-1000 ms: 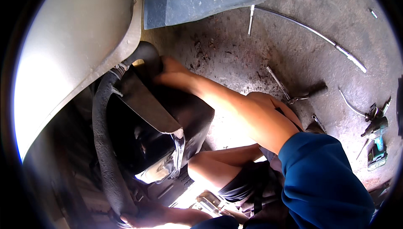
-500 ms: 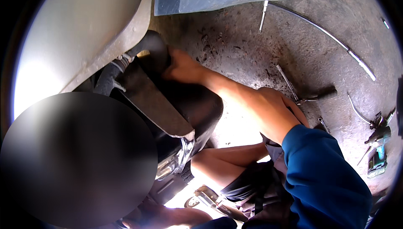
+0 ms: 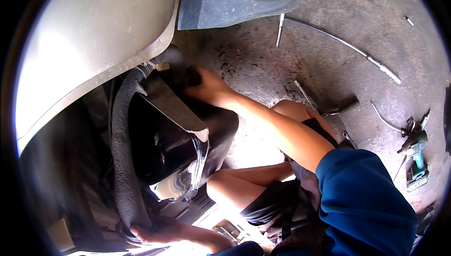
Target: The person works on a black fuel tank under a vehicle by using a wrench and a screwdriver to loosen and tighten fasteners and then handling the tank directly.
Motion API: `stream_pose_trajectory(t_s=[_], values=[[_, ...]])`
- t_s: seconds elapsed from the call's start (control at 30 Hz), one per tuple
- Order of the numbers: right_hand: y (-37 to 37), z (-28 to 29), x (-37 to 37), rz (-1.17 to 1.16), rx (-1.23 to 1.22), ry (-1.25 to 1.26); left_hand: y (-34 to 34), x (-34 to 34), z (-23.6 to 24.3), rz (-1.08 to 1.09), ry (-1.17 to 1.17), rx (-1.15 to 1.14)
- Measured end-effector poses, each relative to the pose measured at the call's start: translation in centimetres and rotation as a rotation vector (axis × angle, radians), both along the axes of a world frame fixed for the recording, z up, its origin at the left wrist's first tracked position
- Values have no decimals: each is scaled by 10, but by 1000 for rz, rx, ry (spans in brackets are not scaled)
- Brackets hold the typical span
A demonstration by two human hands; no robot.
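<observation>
A thick, dark, rough-skinned hose runs down the left side of the view, beside a black tank. My left hand is closed around its lower end, thumb on the near side. At the upper end a metal clamp joins it to a short dark bend. My right hand reaches past a flat metal bracket to the far end of the tank. Its fingers curl round a dark piece beside the bend; shadow hides what that is.
A pale body panel overhangs from the upper left, with a grey-blue plastic flap beside it. On the concrete floor to the right lie a long extension bar, a ratchet handle and a cordless power tool.
A large blurred round shape has left the lower left, uncovering the hose and my left hand on it. The view has shifted a little; my right hand stays at the tank's far end.
</observation>
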State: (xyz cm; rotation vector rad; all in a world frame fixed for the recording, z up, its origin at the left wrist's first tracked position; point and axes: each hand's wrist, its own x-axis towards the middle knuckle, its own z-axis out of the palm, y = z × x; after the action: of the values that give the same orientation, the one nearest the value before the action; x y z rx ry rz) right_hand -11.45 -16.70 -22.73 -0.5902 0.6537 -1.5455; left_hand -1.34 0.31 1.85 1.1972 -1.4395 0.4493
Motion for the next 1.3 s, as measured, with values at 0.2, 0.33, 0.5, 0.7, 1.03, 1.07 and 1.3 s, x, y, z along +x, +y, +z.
stream_pose_trajectory(t_s=[0.2,0.33,0.5,0.7,1.03,1.07,1.3], values=[[0,5,-7,36,12,164,-1,-17,-1,-12,-14,-32],[3,-3,-12,51,36,282,-3,-6,-1,-16,24,-23],[57,-83,-41,35,241,707,-4,-2,2,-10,4,-34],[165,-200,-88,211,552,1286,-12,-8,-4,-40,-21,-10],[263,-255,-91,179,53,1781,-10,-8,-4,-43,-76,6],[264,-256,-92,185,34,1792,-9,-8,-2,-42,-80,4],[266,-264,-99,350,23,1805,-7,-10,-1,-42,-87,15]])
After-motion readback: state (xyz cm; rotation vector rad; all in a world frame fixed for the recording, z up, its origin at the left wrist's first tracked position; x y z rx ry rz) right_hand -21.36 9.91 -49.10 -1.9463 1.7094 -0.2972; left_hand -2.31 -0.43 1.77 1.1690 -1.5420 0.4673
